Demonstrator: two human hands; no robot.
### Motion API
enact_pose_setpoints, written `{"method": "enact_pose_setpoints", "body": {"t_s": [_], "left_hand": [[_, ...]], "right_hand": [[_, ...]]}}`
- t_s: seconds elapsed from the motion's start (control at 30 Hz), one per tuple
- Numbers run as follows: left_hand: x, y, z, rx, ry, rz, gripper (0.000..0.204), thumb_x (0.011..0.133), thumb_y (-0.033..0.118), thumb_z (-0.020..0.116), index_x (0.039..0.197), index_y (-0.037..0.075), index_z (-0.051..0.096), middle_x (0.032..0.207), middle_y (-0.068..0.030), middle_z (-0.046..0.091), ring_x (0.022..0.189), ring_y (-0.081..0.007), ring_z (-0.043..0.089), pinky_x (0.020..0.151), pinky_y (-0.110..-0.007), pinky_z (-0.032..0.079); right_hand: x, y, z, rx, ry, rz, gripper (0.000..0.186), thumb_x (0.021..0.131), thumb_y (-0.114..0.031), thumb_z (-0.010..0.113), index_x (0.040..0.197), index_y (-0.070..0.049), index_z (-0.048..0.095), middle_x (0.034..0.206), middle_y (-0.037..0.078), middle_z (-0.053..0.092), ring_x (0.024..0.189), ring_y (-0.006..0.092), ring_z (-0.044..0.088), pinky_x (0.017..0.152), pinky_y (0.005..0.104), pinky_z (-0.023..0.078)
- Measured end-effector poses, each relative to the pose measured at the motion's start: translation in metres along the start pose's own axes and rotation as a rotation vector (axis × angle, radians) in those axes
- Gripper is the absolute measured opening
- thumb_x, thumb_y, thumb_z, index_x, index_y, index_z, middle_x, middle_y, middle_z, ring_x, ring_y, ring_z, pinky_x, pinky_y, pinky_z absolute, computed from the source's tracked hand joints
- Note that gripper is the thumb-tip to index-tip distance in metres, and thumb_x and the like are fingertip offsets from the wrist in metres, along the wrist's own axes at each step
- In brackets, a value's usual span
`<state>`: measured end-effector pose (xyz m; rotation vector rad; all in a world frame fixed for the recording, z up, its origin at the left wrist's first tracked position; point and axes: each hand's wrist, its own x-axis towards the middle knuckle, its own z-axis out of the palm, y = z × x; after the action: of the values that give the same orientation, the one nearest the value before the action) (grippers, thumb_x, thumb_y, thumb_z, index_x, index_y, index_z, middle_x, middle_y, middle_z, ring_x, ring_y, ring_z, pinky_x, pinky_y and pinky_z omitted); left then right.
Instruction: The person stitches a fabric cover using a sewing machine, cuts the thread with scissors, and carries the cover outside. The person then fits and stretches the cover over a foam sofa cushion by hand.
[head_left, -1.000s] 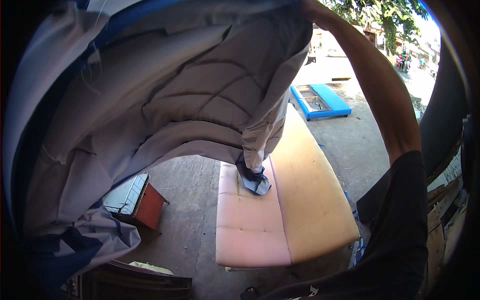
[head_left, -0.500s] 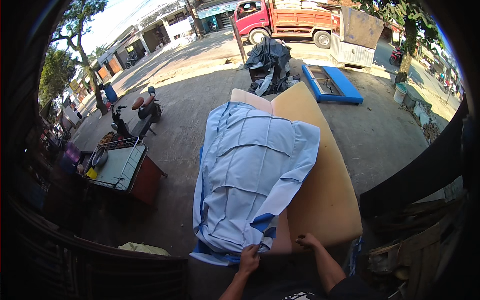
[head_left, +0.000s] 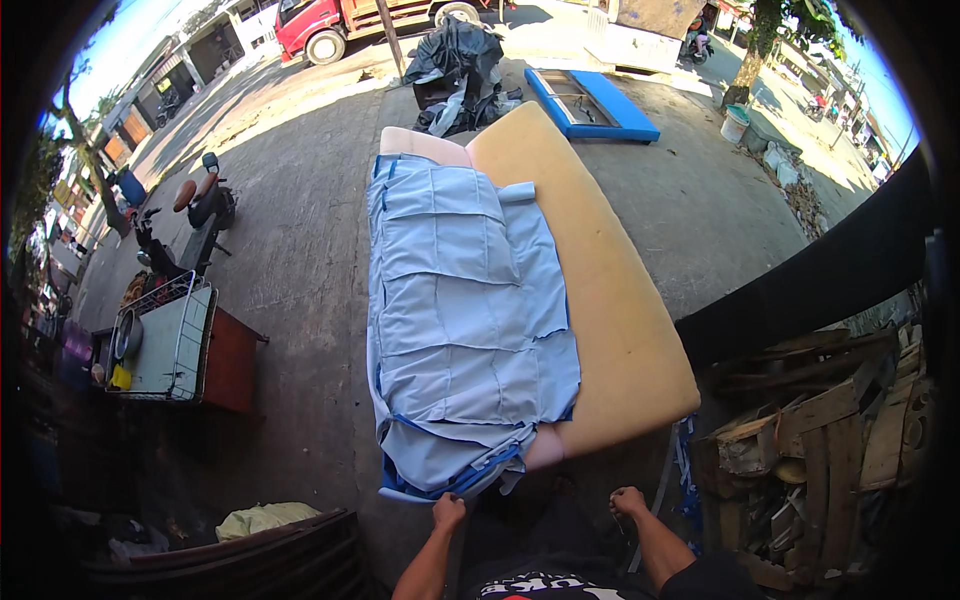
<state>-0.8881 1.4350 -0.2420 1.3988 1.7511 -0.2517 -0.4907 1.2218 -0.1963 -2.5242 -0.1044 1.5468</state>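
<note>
Tugging pale-blue seamed fabric cover evenly should be keeping seams straight; left hand apparently clamping grip on near hem; right hand curling, cannot tell if grip is closed.

There was one pale-blue cover and, around it, one left hand at six o'clock and one right hand at five — two in all. One pink foam panel plus one yellow foam panel made two. One blue frame stood at one o'clock, one white bucket at two, one red truck at eleven, one surface at nine. Wood slats at four were beyond counting.
</note>
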Motion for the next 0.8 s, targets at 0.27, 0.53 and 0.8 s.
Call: {"method": "enact_pose_setpoints", "body": {"t_s": [0.27,0.53,0.8], "left_hand": [[0.065,0.054,-0.077,0.559,0.344,0.565,0.077,0.083,0.016,0.075,0.152,0.015,0.041,0.152,-0.0240,0.036,0.145,-0.0456,0.029,0.115,-0.059,0.031],[0.200,0.076,-0.056,1.006,0.096,0.837,0.036,0.084,0.008,0.057,0.118,0.016,0.068,0.112,-0.0153,0.065,0.113,-0.0358,0.061,0.108,-0.059,0.038],[0.115,0.146,-0.024,0.876,-0.276,0.934,0.016,0.078,0.006,0.058,0.092,0.010,0.064,0.085,-0.0139,0.065,0.079,-0.0374,0.068,0.069,-0.050,0.054]], "right_hand": [[0.088,-0.076,0.147,0.484,-0.490,-0.033,0.056,0.099,-0.039,0.066,0.138,-0.002,0.053,0.115,0.013,0.066,0.101,0.0243,0.067,0.083,0.0408,0.059],[0.180,-0.160,0.280,0.327,-0.171,-0.172,0.063,0.085,-0.040,0.075,0.126,0.004,0.060,0.119,0.026,0.068,0.112,0.0367,0.066,0.095,0.0439,0.050],[0.180,0.007,0.196,0.542,0.370,0.118,0.031,0.078,-0.016,0.066,0.103,0.003,0.066,0.092,0.022,0.072,0.086,0.0301,0.071,0.079,0.0406,0.055]]}}
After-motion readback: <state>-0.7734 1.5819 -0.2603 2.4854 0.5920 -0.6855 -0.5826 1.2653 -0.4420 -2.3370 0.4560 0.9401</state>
